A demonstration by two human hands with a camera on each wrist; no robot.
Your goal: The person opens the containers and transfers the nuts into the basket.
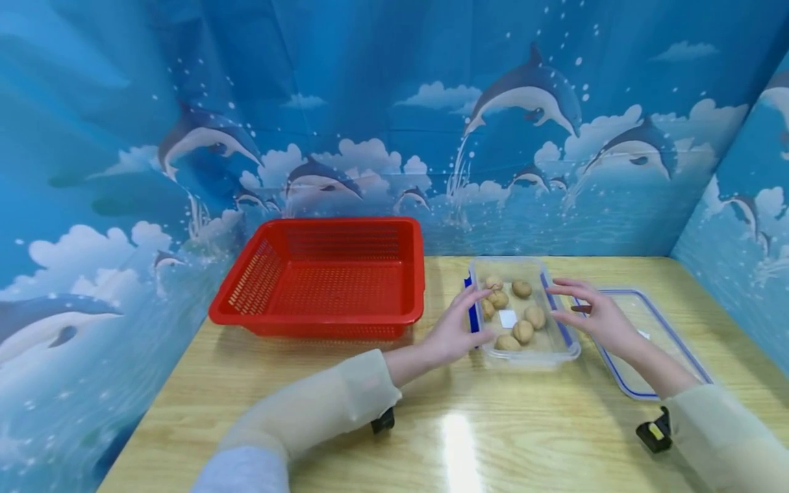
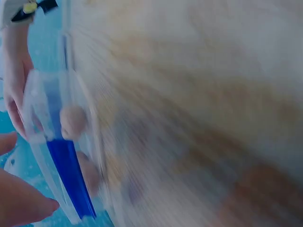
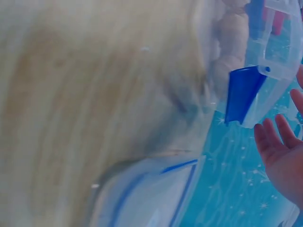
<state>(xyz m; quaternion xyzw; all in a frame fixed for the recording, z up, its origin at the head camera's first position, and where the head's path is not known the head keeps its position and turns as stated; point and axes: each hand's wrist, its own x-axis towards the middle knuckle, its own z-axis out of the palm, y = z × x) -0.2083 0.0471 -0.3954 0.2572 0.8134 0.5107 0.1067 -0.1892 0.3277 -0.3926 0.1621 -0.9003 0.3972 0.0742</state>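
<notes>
Container between left fingers and right fingers

I observe 1 red perforated basket on the wood-grain table, near the blue backdrop with printed dolphins and clouds. 1 white glare streak marks the table.

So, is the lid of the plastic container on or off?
Off: the lid lies on the table beside the plastic container, and the walnuts sit uncovered.

Creased dolphin-print sheeting walls this wood-grain table like a makeshift booth.
</notes>
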